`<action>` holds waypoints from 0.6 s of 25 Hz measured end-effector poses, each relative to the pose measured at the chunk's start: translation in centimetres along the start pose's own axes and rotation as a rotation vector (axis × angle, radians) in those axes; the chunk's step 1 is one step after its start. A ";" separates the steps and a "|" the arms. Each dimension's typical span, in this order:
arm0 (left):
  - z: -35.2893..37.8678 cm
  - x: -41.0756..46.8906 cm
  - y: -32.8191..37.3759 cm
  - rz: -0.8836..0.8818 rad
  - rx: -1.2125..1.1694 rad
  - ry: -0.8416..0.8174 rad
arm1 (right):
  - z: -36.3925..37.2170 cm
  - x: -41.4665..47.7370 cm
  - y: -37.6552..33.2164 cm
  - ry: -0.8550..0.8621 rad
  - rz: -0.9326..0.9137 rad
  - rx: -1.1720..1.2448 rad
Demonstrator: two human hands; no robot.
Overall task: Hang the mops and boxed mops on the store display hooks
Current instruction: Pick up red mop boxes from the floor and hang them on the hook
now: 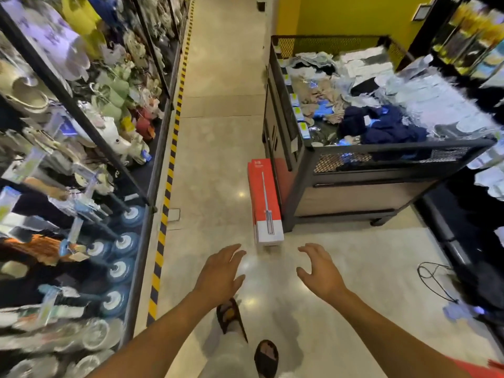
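A long red and white boxed mop [265, 202] stands on the floor, leaning against the corner of a dark bin. My left hand [220, 272] and my right hand [321, 271] are both stretched out below the box, fingers spread, holding nothing and not touching it. On the left rack, several mops with blue and white round heads [120, 270] hang on display hooks.
A dark mesh-sided bin [354, 165] full of clothing stands right of the aisle. The left rack [81, 118] holds slippers and soft goods, edged by yellow and black floor tape [166, 203]. A black cable [433, 279] lies on the floor at right. My sandalled feet [266, 357] are below.
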State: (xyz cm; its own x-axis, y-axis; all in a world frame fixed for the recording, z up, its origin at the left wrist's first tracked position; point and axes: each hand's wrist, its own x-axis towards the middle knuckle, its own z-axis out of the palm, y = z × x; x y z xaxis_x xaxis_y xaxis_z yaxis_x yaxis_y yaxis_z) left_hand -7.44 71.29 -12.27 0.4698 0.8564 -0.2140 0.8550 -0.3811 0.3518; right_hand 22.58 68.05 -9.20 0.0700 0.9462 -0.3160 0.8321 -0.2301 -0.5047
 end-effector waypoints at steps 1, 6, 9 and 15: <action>-0.3 2.0 -0.7 -0.011 -0.015 -0.017 | -0.2 2.3 -0.1 -0.012 0.012 -0.007; -0.6 11.2 -4.3 -0.025 -0.055 -0.107 | 0.0 11.8 -0.4 -0.053 0.106 0.041; -0.2 16.4 -6.1 -0.019 -0.049 -0.136 | 0.4 17.0 -0.5 -0.067 0.177 0.119; 2.3 24.8 -6.8 0.001 -0.064 -0.236 | 2.5 25.2 1.3 -0.174 0.250 0.130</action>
State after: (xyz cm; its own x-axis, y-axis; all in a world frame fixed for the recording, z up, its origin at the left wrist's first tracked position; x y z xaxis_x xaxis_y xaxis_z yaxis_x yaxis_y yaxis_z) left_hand -1.07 94.35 -22.03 0.5152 0.7483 -0.4179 0.8425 -0.3524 0.4075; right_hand 24.08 91.00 -19.85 0.1593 0.8062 -0.5698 0.7232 -0.4882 -0.4886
